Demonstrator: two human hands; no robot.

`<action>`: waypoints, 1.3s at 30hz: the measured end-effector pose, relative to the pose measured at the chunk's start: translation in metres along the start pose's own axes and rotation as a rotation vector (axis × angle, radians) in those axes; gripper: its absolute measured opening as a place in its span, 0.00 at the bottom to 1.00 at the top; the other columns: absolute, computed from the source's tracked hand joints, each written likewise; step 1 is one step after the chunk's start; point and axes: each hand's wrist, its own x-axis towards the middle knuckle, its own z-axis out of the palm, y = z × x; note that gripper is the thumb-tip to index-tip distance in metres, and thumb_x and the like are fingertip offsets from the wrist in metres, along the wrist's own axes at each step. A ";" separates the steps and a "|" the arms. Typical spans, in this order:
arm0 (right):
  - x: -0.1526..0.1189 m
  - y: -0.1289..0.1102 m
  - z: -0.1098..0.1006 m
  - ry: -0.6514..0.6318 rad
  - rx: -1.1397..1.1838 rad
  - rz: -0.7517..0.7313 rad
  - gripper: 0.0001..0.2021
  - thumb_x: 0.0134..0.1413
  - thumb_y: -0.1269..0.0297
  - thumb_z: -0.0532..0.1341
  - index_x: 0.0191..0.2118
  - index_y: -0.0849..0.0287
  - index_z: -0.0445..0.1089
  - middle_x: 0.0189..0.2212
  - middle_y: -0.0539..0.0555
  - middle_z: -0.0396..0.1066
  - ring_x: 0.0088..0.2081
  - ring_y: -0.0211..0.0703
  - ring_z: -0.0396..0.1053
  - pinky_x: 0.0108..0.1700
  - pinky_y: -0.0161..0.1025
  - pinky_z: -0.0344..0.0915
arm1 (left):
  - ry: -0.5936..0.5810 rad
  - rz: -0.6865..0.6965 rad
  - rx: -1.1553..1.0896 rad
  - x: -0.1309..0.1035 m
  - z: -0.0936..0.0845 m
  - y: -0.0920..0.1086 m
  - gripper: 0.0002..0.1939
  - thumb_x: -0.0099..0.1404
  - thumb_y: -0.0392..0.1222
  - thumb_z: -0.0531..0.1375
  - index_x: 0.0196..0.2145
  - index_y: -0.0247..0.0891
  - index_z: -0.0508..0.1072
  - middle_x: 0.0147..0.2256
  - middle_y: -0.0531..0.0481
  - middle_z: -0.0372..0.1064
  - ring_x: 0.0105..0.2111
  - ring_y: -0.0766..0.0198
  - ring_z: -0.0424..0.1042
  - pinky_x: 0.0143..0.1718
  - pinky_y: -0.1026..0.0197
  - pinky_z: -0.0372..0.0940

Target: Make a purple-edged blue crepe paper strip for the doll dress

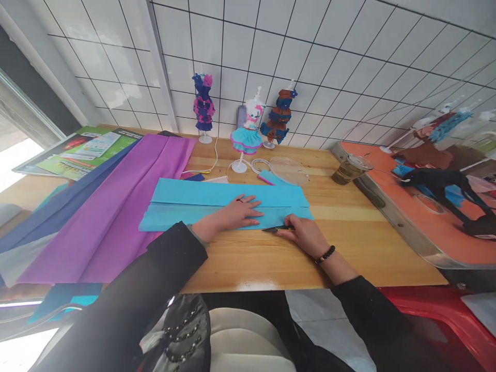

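Observation:
A long sheet of light-blue fabric-like material (186,192) lies folded flat on the wooden table, a crease running along its length. My left hand (244,212) rests on it near the middle, palm down with the fingers spread. At the near edge, toward the right end, my right hand (303,233) grips a small black pointed cutting tool (274,229) with a touch of yellow. The tool's tip points left along the sheet's edge; whether it is a knife or small snips I cannot tell.
Purple material (116,206) and dark-blue material (42,217) drape over the table's left side. Behind stand small dressed stands, one with a turquoise skirt (247,138). A lidded cup (351,169) is at right, beside an orange-topped surface (372,175) holding more doll clothes.

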 end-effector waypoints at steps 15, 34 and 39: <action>-0.003 0.004 0.006 0.049 0.012 -0.016 0.22 0.50 0.41 0.50 0.31 0.57 0.61 0.16 0.49 0.63 0.21 0.41 0.63 0.23 0.33 0.52 | -0.006 0.011 0.014 0.001 0.002 -0.003 0.24 0.64 0.58 0.42 0.52 0.51 0.63 0.60 0.54 0.48 0.61 0.57 0.40 0.58 0.52 0.33; -0.001 -0.007 0.007 0.090 0.003 -0.028 0.22 0.50 0.40 0.50 0.30 0.56 0.60 0.16 0.49 0.63 0.20 0.40 0.63 0.23 0.32 0.52 | -0.004 0.014 0.008 0.000 0.003 -0.003 0.23 0.64 0.58 0.42 0.52 0.52 0.63 0.60 0.55 0.48 0.61 0.57 0.41 0.58 0.52 0.33; 0.001 -0.011 0.006 0.066 0.002 -0.042 0.21 0.50 0.41 0.50 0.31 0.56 0.60 0.16 0.48 0.63 0.20 0.40 0.63 0.23 0.33 0.52 | -0.006 0.008 0.002 0.000 0.004 -0.004 0.23 0.64 0.58 0.43 0.52 0.52 0.63 0.60 0.55 0.47 0.61 0.57 0.40 0.58 0.52 0.33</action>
